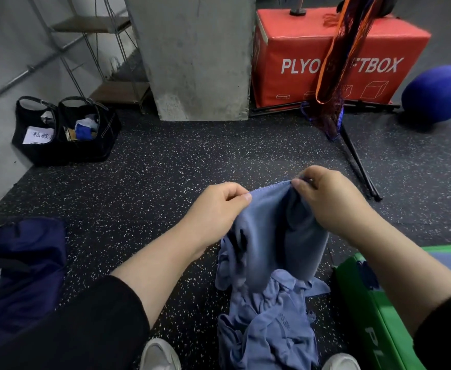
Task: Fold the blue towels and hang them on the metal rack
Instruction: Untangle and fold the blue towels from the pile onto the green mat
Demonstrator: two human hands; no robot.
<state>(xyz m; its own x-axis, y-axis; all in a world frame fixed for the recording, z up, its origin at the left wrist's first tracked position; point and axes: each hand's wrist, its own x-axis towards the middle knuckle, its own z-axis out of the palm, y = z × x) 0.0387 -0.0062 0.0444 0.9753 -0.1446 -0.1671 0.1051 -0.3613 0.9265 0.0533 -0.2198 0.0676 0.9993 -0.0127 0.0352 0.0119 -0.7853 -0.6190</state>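
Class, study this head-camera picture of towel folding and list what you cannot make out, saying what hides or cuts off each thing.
- Red box lettering: the hanging orange strap covers its middle.
- Green box: cut off by the frame's lower edge and covered by the right forearm.
- Towel pile: too crumpled to count the towels.
- Held towel corners: tucked under the left hand and right hand.
- Black bags: contents too small to identify.
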